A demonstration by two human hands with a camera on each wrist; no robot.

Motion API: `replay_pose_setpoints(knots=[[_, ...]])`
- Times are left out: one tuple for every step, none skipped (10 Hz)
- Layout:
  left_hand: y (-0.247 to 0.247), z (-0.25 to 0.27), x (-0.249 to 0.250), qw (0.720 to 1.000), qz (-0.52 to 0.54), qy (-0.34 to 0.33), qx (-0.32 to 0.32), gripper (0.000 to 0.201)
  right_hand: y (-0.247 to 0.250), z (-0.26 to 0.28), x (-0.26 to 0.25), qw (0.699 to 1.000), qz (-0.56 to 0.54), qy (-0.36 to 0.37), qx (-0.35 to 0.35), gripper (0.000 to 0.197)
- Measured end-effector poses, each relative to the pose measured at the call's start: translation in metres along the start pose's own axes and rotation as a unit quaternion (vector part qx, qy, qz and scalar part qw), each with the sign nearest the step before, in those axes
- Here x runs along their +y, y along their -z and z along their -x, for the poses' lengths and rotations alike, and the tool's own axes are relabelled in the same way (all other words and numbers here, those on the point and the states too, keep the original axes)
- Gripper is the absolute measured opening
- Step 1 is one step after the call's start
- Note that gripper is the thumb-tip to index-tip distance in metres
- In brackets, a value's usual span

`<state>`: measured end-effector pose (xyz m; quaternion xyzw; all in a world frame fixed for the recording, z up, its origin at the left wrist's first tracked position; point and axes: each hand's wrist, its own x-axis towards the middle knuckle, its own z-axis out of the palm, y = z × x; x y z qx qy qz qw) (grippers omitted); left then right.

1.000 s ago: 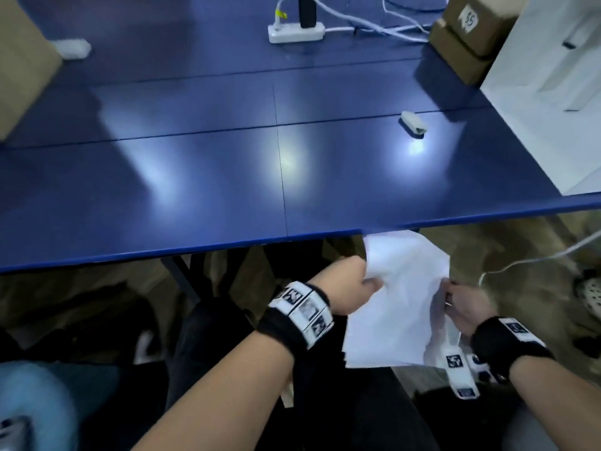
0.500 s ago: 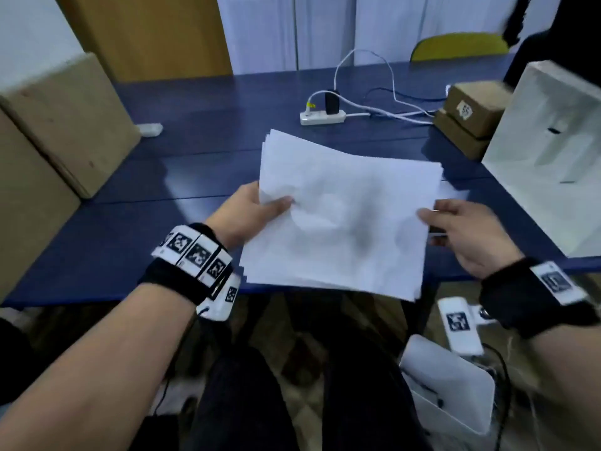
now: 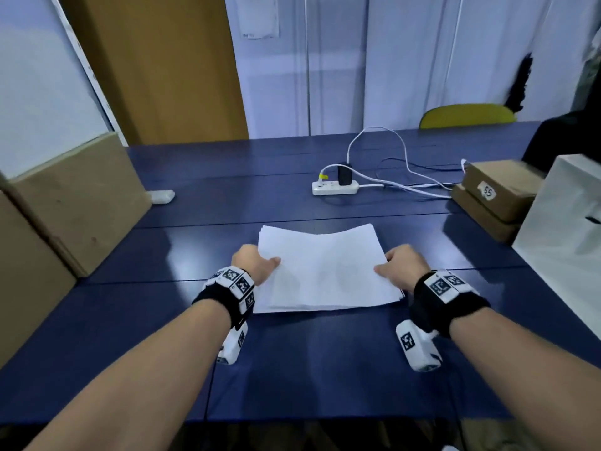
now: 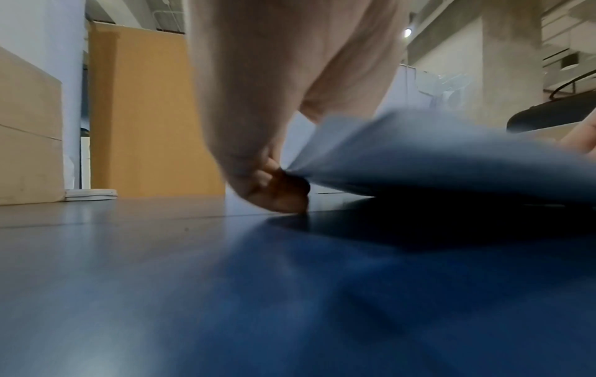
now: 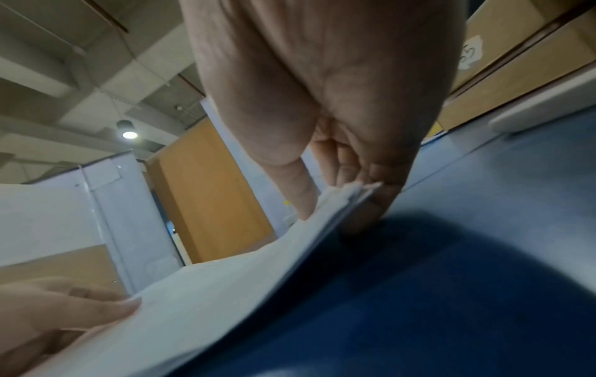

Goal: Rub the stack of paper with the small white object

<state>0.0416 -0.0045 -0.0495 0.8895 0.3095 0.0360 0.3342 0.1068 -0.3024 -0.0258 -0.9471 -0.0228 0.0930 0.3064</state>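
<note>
A stack of white paper (image 3: 325, 268) is spread low over the blue table (image 3: 325, 369), its near edge down on the surface. My left hand (image 3: 260, 260) pinches the stack's left edge, thumb on top, fingers curled beneath (image 4: 283, 178). On the other side my right hand (image 3: 395, 262) pinches the right edge, lifting it slightly (image 5: 348, 193). The small white object does not show in the head view. In the right wrist view a white rounded thing (image 5: 542, 109) lies on the table past my right hand; I cannot tell what it is.
Large cardboard boxes (image 3: 74, 203) stand at the left, with a small white item (image 3: 161, 196) beside them. A power strip (image 3: 335, 187) with cables lies behind the paper. Two brown boxes (image 3: 497, 193) and a white box (image 3: 566, 236) crowd the right side.
A second ago both hands held the paper below the table's edge. They then raised it over the table and have now lowered it onto the surface. The head view has tilted up.
</note>
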Motion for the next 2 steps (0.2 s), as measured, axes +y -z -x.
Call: replay_pose_setpoints(knots=[[0.0085, 0.0002, 0.0013, 0.998, -0.062, 0.007, -0.007, 0.045, 0.006, 0.0008, -0.0061, 0.999, 0.037, 0.005, -0.017, 0.023], [0.016, 0.0061, -0.0052, 0.998, -0.065, 0.018, 0.01, 0.06, 0.0085, 0.008, 0.0003, 0.999, 0.043, 0.014, 0.012, 0.042]])
